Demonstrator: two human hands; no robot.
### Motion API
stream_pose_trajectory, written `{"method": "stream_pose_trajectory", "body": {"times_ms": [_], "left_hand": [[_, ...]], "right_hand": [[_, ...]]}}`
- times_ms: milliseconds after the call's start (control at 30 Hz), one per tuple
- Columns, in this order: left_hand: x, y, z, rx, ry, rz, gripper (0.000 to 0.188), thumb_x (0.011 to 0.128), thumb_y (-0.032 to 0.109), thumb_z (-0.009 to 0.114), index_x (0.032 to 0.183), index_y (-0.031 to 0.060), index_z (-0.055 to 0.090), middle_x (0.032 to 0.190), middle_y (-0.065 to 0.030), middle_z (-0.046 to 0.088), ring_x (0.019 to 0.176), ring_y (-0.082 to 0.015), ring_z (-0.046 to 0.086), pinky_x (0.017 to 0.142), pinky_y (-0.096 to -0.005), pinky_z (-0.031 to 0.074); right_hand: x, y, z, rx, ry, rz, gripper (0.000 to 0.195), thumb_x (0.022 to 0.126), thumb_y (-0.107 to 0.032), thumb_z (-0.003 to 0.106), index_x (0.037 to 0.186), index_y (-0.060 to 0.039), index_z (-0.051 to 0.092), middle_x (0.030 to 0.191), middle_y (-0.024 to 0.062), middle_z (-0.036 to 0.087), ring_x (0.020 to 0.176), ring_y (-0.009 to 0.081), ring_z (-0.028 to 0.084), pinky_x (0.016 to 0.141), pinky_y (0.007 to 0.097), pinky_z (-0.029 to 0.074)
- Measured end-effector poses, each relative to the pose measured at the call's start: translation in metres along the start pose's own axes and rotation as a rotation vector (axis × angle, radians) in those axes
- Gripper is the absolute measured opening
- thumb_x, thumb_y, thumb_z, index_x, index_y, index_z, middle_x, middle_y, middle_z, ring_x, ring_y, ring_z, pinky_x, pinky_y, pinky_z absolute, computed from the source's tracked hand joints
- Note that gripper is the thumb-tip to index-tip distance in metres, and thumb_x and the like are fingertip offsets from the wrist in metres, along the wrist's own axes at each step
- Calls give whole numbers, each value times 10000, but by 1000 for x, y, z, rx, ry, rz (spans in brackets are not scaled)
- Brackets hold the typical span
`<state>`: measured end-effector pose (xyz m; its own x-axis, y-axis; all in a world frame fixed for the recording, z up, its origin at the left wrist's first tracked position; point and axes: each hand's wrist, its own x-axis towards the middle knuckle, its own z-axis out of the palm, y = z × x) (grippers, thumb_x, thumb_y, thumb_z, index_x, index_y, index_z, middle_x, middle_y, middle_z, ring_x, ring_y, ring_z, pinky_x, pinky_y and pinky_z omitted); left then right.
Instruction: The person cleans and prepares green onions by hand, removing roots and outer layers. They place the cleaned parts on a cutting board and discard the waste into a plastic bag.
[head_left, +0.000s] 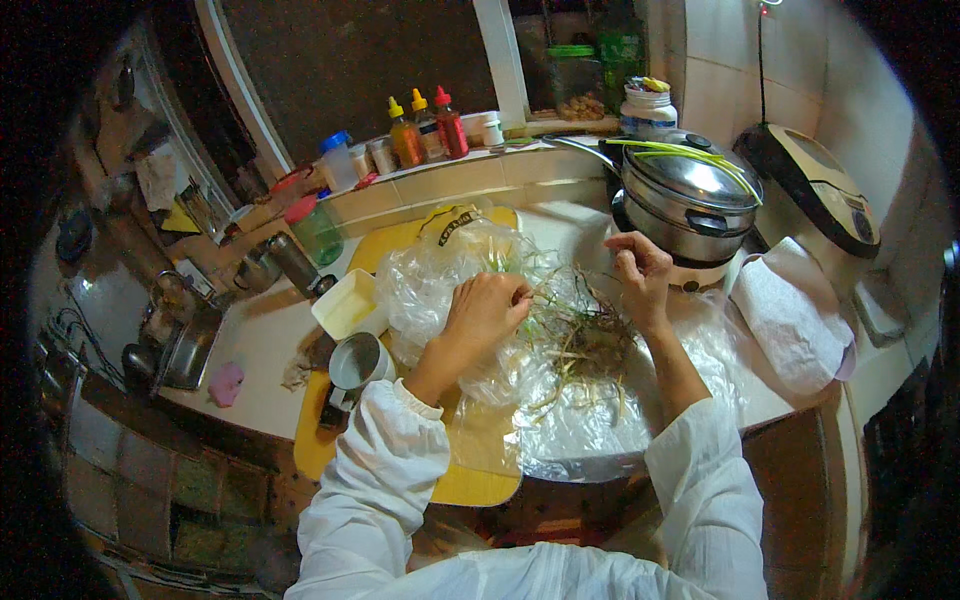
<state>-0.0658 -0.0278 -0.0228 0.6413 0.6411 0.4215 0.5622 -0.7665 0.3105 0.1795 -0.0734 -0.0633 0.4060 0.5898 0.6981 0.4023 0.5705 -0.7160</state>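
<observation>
My left hand is curled above a clear plastic bag, its fingertips beside thin green stems; whether it pinches one cannot be told. To the right, my right hand is raised with bent fingers near the steamer pot, and whether something thin is between its fingertips is unclear. Between and below the hands, a tangled heap of green stems and roots lies on clear plastic sheeting. Under the bag and part of the sheeting is a yellow cutting board.
A steel steamer pot with green stalks on its lid stands back right, near a rice cooker and white cloth. At left are a plastic container, a metal mug and a green jar. Sauce bottles line the sill.
</observation>
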Motion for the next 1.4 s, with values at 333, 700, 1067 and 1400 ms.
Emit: {"method": "stream_pose_trajectory", "body": {"times_ms": [333,700,1067,1400], "left_hand": [[-38,27,12,18,-260,238,539,829,405,702,1159,9,545,1082,-214,617,980,-388,603,824,-467,486],[-84,-12,-20,67,-234,175,837,752,437,780,1342,-5,383,1064,-267,600,1002,-439,580,864,-491,450],[-92,18,-20,8,-68,268,533,813,326,728,1211,29,532,1180,-192,580,1103,-382,550,970,-439,429],[-88,30,33,9,-238,359,495,835,252,685,1229,-5,529,1198,-182,575,1114,-350,553,969,-434,420]], "right_hand": [[-1,-57,2,-8,-610,-100,459,842,-229,711,1260,-89,579,1245,128,573,1124,246,559,964,358,452],[-67,-54,-71,-642,-946,-139,502,713,-334,790,1161,-159,647,1325,83,537,1251,305,463,1071,476,310],[-55,-77,-111,-414,-813,42,533,806,-152,715,1293,-73,512,1404,146,454,1310,340,429,1103,413,336],[-75,-56,-76,-706,-800,234,1109,703,-622,753,1499,-42,243,1428,299,368,1297,451,412,1060,489,369]]}}
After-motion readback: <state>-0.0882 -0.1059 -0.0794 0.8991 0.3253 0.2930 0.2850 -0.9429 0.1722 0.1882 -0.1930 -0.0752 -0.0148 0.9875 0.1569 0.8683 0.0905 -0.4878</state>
